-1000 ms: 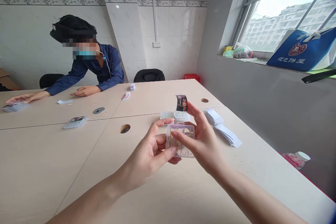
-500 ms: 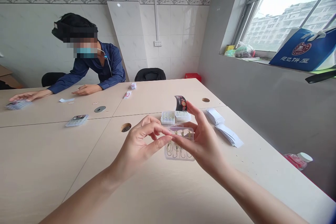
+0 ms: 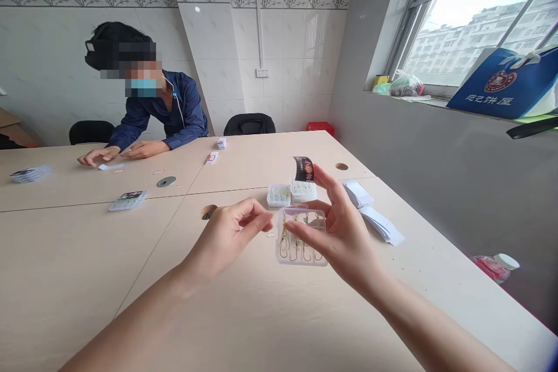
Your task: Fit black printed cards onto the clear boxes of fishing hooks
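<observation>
My right hand (image 3: 340, 238) grips a small clear plastic box (image 3: 300, 238) between thumb and fingers, and gold-coloured fishing hooks (image 3: 296, 241) hang in rows inside it. My left hand (image 3: 229, 235) sits just left of the box, not touching it, with fingertips curled together and nothing visible between them. Behind the box stand two small clear plastic boxes (image 3: 279, 196) with pale contents. A curled black printed label (image 3: 304, 168) rises just behind my right fingertips. A tiny pale item (image 3: 270, 235) lies on the table near my left fingertips.
Across the cream table (image 3: 143, 180), a co-worker in a navy shirt (image 3: 178, 110) rests both hands near a white slip (image 3: 108, 167). Packets (image 3: 127, 200) lie nearby. White paper slips (image 3: 375, 221) lie to my right, and a round cable hole (image 3: 208, 212) sits left of my hands.
My left hand has drawn back leftward from the box, with its fingers off it. The co-worker's hand has moved from the packet stack toward the table's middle.
</observation>
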`<state>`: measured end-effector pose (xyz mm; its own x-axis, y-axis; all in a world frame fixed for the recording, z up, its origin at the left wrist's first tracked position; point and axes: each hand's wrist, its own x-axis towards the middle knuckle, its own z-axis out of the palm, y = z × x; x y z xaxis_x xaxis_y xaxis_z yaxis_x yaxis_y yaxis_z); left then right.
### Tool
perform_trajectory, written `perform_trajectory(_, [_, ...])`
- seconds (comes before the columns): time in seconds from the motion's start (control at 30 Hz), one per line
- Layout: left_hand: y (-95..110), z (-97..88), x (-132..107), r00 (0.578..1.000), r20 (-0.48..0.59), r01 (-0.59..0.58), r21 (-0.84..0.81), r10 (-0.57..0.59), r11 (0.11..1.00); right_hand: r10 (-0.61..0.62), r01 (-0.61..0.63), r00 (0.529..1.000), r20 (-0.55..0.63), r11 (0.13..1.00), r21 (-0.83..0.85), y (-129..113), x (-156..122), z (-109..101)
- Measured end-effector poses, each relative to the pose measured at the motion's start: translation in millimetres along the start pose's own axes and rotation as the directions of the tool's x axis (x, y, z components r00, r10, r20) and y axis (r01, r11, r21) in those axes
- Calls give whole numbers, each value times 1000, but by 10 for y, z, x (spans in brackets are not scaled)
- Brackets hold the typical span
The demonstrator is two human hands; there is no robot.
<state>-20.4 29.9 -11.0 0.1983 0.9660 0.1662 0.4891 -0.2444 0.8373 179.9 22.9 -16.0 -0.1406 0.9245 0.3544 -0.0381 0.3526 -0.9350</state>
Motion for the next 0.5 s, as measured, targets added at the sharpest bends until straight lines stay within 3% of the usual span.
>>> perform_trajectory(0.1, [8, 47, 0, 992, 94, 97, -204, -80, 974, -12, 12, 1000, -7, 1000, 5, 8, 7, -6])
perform_trajectory(0.2, [52, 122, -29, 983, 158, 144, -389, -88, 910, -11, 11, 1000, -17, 1000, -3, 22, 8, -8])
perform_trajectory(0.3, [135, 232, -77, 931, 363, 288, -676, -33, 679, 11, -11, 1000, -8, 1000, 14, 34, -1, 2])
perform_trajectory(0.4, [208, 329, -124, 858, 509, 416, -762, 62, 497, 30, -30, 1000, 9, 999, 12, 45, -22, 19])
perform_trajectory(0.5, [223, 356, -147, 840, 540, 455, -747, 44, 485, 37, -37, 999, 28, 999, -9, 48, -36, 22])
